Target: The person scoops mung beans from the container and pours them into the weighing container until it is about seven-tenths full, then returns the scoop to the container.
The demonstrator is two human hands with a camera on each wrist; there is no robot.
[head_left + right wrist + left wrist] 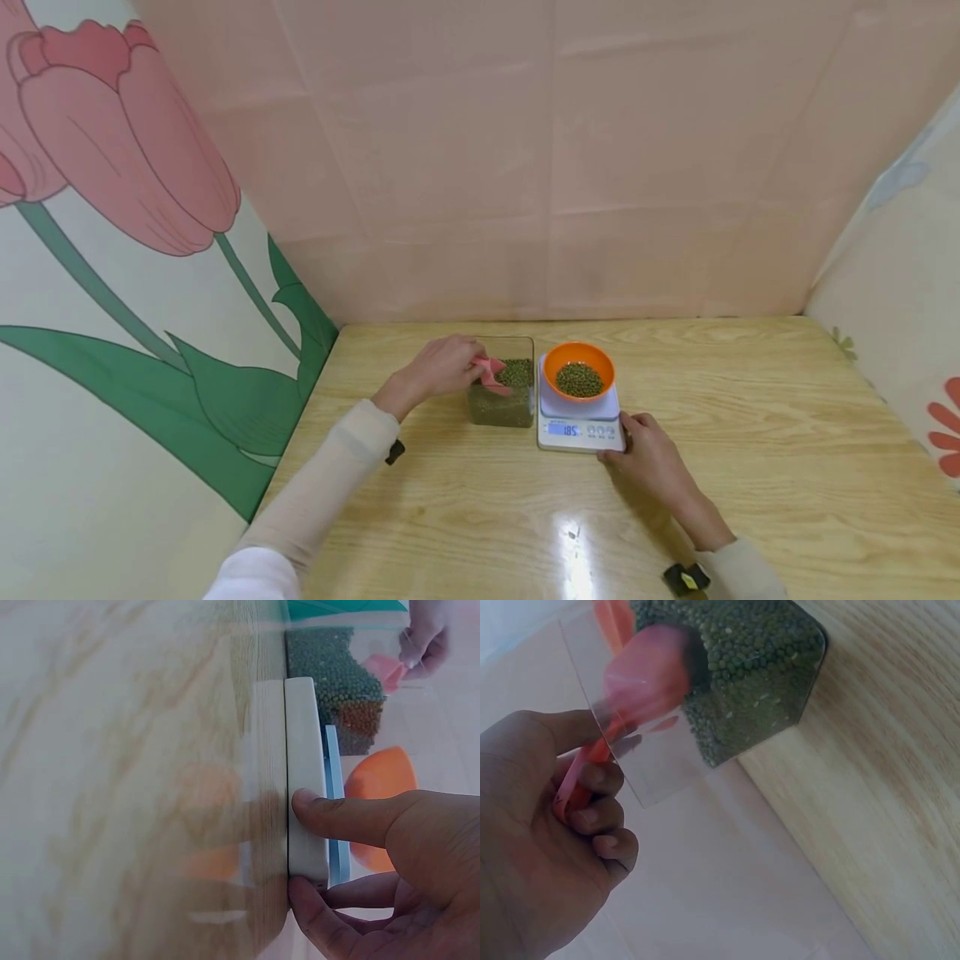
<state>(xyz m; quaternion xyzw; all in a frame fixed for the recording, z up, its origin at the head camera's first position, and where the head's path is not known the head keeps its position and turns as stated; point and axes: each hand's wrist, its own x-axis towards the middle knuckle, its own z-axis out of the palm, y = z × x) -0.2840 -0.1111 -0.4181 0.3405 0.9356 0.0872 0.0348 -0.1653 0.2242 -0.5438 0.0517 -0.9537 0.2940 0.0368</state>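
Note:
My left hand (450, 365) grips the handle of a pink scoop (646, 675), its fingers curled round it. The scoop's head is inside a clear square container (501, 408), right at the heap of green mung beans (757, 660). A white kitchen scale (579, 433) stands just right of the container, its display reading about 185. On its platform sits an orange bowl (579, 358) with mung beans in the bottom. My right hand (654, 460) holds the scale's front right corner, thumb on the front face and fingers at the side, as the right wrist view shows.
Everything stands on a light wood-grain table (420, 517). A pink sheet (547, 167) hangs along the table's back edge. At the left rises a wall panel (135, 400) with painted tulips, and another printed panel (900, 317) is at the right.

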